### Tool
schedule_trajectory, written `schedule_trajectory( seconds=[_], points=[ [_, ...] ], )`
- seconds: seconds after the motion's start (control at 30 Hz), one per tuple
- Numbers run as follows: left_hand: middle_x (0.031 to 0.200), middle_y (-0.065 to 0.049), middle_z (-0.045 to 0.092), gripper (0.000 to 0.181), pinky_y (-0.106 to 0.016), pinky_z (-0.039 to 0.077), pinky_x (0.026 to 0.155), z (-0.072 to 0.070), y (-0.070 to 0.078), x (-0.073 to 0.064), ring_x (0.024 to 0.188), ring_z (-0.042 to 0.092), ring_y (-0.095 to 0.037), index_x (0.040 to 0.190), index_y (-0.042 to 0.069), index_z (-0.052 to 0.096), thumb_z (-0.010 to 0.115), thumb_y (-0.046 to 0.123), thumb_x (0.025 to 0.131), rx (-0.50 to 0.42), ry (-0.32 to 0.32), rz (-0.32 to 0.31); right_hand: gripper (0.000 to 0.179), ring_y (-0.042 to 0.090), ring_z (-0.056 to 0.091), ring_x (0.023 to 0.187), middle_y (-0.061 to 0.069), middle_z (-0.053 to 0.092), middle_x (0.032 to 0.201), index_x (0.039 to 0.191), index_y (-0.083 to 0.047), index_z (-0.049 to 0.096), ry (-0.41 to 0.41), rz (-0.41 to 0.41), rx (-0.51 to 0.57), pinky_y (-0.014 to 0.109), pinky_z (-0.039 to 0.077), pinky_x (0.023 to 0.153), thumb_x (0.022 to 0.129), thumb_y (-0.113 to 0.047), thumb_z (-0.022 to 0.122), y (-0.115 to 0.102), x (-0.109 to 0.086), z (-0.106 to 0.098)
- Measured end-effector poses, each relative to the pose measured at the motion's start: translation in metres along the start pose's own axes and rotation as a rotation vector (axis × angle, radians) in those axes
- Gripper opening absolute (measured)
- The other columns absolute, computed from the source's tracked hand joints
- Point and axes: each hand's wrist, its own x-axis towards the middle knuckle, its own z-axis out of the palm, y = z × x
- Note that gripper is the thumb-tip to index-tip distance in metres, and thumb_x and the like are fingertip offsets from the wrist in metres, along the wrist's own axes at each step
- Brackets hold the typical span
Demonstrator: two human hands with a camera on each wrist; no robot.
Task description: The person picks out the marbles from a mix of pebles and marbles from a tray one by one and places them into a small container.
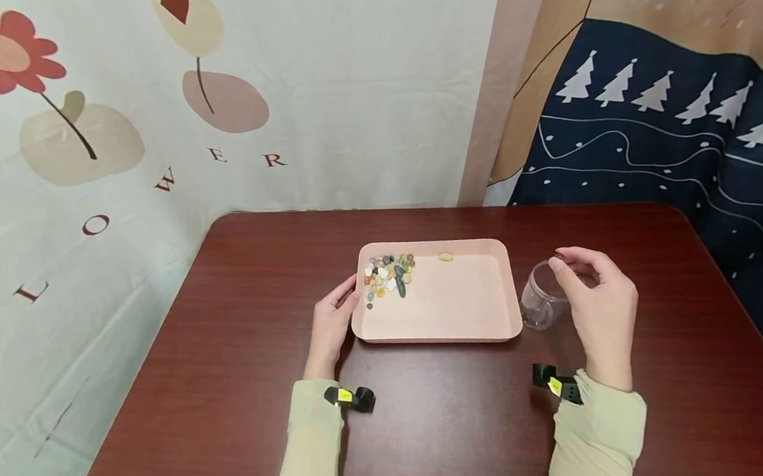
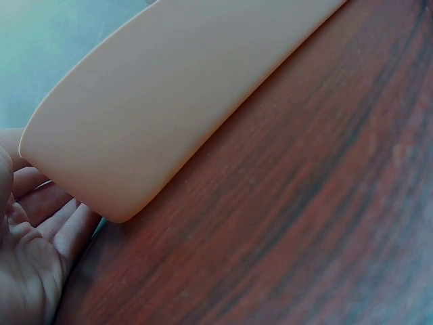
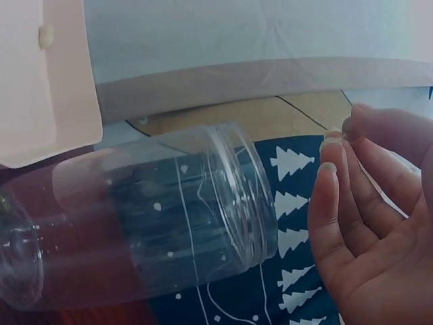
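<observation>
At its left end, the pale pink tray (image 1: pixel 457 304) is held by my left hand (image 1: pixel 330 327), thumb near the rim and fingers against the outside. In the left wrist view these fingers (image 2: pixel 71 227) bend against the tray's end wall. Small mixed pebbles (image 1: pixel 385 272) are gathered in the tray's left part; one yellowish pebble (image 1: pixel 445 257) lies apart by the back wall. My right hand (image 1: pixel 600 315) pinches a small dark pebble (image 3: pixel 348 128) between thumb and fingertips, by the open mouth of a clear jar (image 3: pixel 135 223). The jar stands upright beside the tray's right end.
The dark red wooden table (image 1: pixel 434 421) carries the tray and jar. Behind it hangs a pale cloth (image 1: pixel 367 80) with flowers and letters, and a navy cloth (image 1: pixel 664 148) with white trees at the right. A few pebbles (image 1: pixel 528 321) show at the jar's bottom.
</observation>
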Motion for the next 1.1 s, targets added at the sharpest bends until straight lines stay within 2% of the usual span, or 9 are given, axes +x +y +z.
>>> schedule_trajectory(
  seconds=[0.23, 0.5, 0.73, 1.1],
  points=[
    [0.117, 0.000, 0.057, 0.032, -0.024, 0.045, 0.085, 0.000, -0.001, 0.000, 0.107, 0.053, -0.009, 0.119, 0.016, 0.059, 0.057, 0.015, 0.087, -0.006, 0.000, -0.002, 0.030, 0.009, 0.055, 0.083, -0.001, 0.063, 0.095, 0.109, -0.025, 0.064, 0.010, -0.006, 0.015, 0.013, 0.044, 0.070, 0.079, -0.031, 0.066, 0.003, 0.003, -0.001],
    [0.117, 0.000, 0.058, 0.032, -0.024, 0.046, 0.084, 0.001, 0.001, 0.001, 0.105, 0.054, -0.010, 0.118, 0.019, 0.060, 0.058, 0.016, 0.087, -0.011, 0.002, -0.005, 0.028, 0.007, 0.056, 0.083, -0.004, 0.064, 0.099, 0.104, -0.026, 0.067, 0.017, 0.005, -0.023, 0.016, 0.044, 0.063, 0.079, -0.038, 0.065, 0.008, 0.004, -0.003],
    [0.117, 0.000, 0.057, 0.032, -0.023, 0.045, 0.085, 0.000, 0.000, 0.000, 0.106, 0.053, -0.009, 0.118, 0.019, 0.059, 0.058, 0.016, 0.087, -0.007, 0.000, -0.008, 0.028, 0.009, 0.054, 0.083, -0.004, 0.064, 0.098, 0.104, -0.025, 0.067, 0.033, 0.045, -0.014, 0.016, 0.043, 0.065, 0.079, -0.039, 0.064, 0.010, 0.004, -0.005],
    [0.119, 0.001, 0.056, 0.033, -0.024, 0.045, 0.086, 0.000, 0.001, 0.000, 0.108, 0.052, -0.009, 0.120, 0.019, 0.058, 0.057, 0.018, 0.087, 0.006, 0.000, -0.011, 0.026, 0.009, 0.053, 0.084, -0.002, 0.061, 0.097, 0.106, -0.025, 0.065, 0.035, 0.031, -0.004, 0.015, 0.043, 0.070, 0.082, -0.033, 0.062, 0.017, 0.007, -0.007]
  ],
)
